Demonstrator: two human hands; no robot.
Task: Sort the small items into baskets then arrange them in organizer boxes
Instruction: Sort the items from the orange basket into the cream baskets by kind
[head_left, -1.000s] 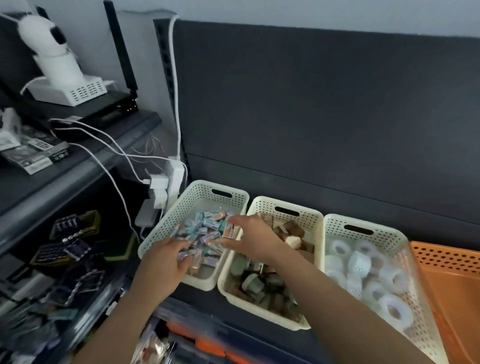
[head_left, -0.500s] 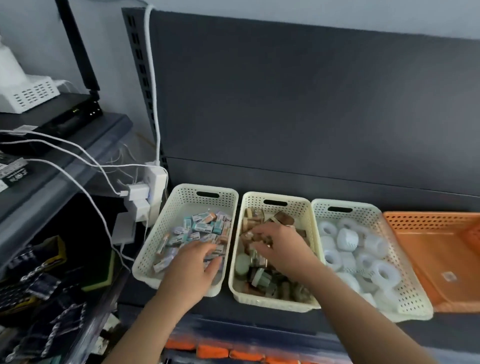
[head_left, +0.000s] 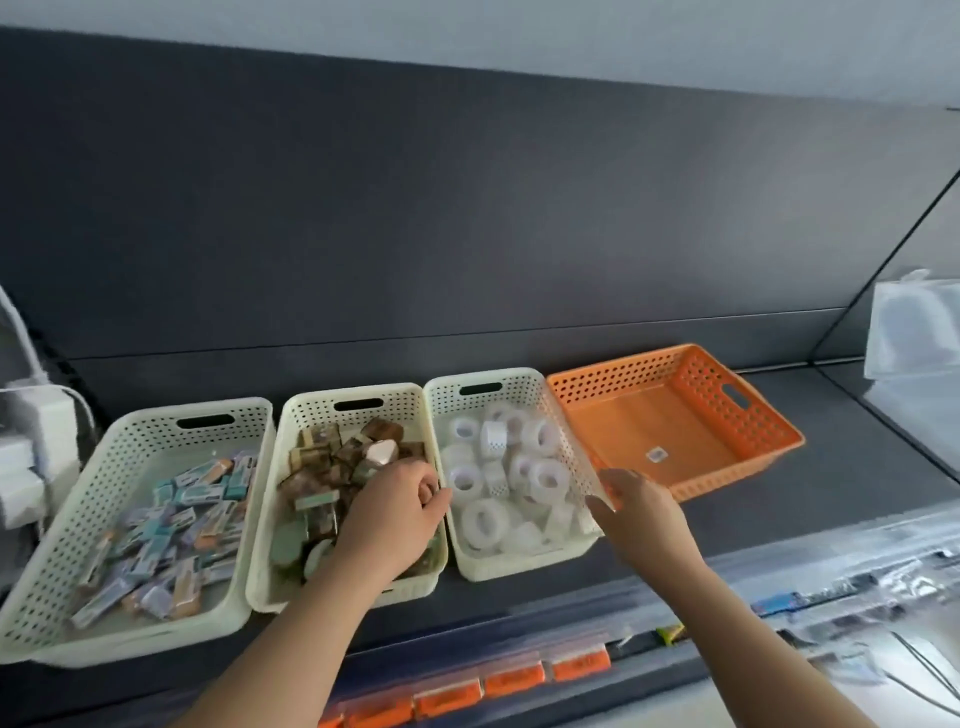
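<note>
Four baskets stand in a row on the dark shelf (head_left: 841, 426): a cream basket (head_left: 156, 410) of small packets (head_left: 171, 519), a second cream basket (head_left: 358, 392) of brown and green items (head_left: 322, 467), a third cream basket (head_left: 483, 376) of white tape rolls (head_left: 540, 475), and an orange basket (head_left: 597, 395). The left hand (head_left: 395, 519) rests over the second basket, its grip curled tight, though I cannot tell whether it holds anything. The right hand (head_left: 639, 514) is at the orange basket's near left corner, thumb above the rim; I cannot tell whether that grip has closed.
</note>
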